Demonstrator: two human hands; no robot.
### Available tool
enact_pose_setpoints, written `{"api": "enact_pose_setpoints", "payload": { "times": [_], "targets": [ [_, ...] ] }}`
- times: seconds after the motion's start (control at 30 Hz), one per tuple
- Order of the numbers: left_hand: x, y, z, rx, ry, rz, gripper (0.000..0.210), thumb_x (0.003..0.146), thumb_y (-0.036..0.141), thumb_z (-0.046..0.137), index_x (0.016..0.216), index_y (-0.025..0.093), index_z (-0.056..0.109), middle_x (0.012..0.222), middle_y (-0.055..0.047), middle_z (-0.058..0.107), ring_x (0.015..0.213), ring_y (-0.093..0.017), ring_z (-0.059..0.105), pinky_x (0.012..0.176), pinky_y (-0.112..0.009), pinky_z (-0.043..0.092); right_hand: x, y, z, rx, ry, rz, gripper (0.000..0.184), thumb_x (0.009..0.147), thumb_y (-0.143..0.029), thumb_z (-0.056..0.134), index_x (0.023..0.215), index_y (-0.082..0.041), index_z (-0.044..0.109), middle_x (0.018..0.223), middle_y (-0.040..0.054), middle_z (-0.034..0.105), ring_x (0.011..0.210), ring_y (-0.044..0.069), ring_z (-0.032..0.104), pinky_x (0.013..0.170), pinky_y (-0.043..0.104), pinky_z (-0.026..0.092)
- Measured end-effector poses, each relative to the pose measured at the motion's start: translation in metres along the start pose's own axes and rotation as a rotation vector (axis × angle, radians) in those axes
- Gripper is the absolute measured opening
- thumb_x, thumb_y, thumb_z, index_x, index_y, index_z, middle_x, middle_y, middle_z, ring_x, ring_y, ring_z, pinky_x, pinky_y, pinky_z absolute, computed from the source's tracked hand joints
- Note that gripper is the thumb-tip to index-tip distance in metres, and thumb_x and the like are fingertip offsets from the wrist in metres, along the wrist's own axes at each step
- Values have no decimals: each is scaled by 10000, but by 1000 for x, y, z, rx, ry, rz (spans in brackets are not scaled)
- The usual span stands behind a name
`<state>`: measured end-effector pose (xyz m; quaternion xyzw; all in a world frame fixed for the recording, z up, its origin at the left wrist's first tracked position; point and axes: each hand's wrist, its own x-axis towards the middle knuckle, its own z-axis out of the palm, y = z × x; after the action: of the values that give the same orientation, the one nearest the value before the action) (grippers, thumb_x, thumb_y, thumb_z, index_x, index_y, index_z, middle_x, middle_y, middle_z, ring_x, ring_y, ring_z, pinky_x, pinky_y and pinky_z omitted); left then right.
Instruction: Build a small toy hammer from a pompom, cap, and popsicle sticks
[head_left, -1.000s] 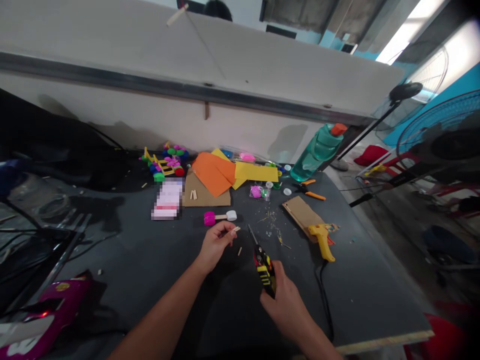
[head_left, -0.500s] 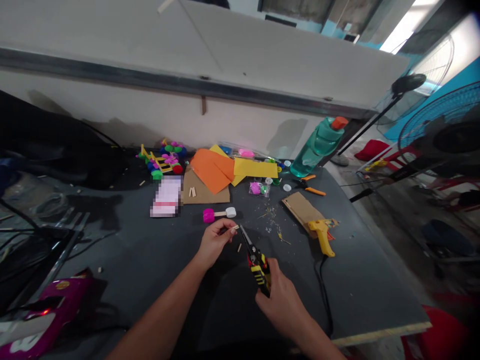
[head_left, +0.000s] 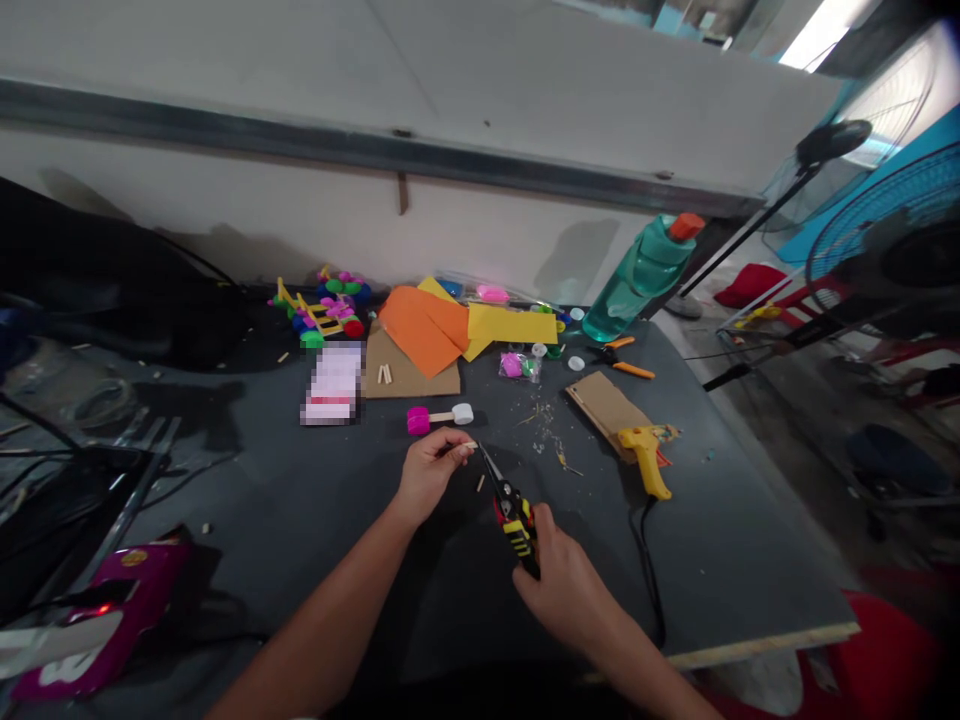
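Note:
Between thumb and fingers, my left hand (head_left: 431,472) pinches a small wooden stick (head_left: 469,446) whose end pokes out to the right. My right hand (head_left: 566,570) is wrapped round the black-and-yellow handles of pruning shears (head_left: 514,515). The narrow blades point up and left, with their tip right by the stick's end; whether they touch it I cannot tell. A short cut piece of stick (head_left: 481,484) lies on the table below. Just beyond my left hand lies a stick with a magenta bottle cap (head_left: 418,420) and a white cap (head_left: 463,414) at its ends.
Orange paper (head_left: 424,330) and small stick pieces (head_left: 385,374) lie on cardboard (head_left: 412,385). At right are a yellow glue gun (head_left: 649,460) with its cord, more cardboard (head_left: 607,415), orange-handled pliers (head_left: 626,360) and a teal bottle (head_left: 637,280). A purple power strip (head_left: 112,620) sits at left.
The camera view has shifted slightly. Both hands keep their grips, and the shears' tip stays by the stick's end.

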<state>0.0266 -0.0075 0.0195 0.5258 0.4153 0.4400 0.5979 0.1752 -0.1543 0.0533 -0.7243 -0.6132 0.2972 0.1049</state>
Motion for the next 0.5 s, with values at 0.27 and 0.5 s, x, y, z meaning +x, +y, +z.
{"api": "enact_pose_setpoints", "payload": {
  "times": [0.27,0.5],
  "targets": [
    [0,2,2,-67,-16,-58,160,692,293,681,745,149,634,658,0,624,566,-104,530,575,-223,428,3,-2,-1,130,52,25,305,687,-142,451,983,-182,383,762,25,565,705,192,563,628,262,358],
    [-1,2,2,-124,-39,-49,195,723,324,669,779,139,638,625,1,615,541,-90,498,529,-204,401,2,-2,-4,227,50,49,300,650,-116,462,928,-201,389,717,-16,537,635,158,528,595,242,325]
  ]
}}
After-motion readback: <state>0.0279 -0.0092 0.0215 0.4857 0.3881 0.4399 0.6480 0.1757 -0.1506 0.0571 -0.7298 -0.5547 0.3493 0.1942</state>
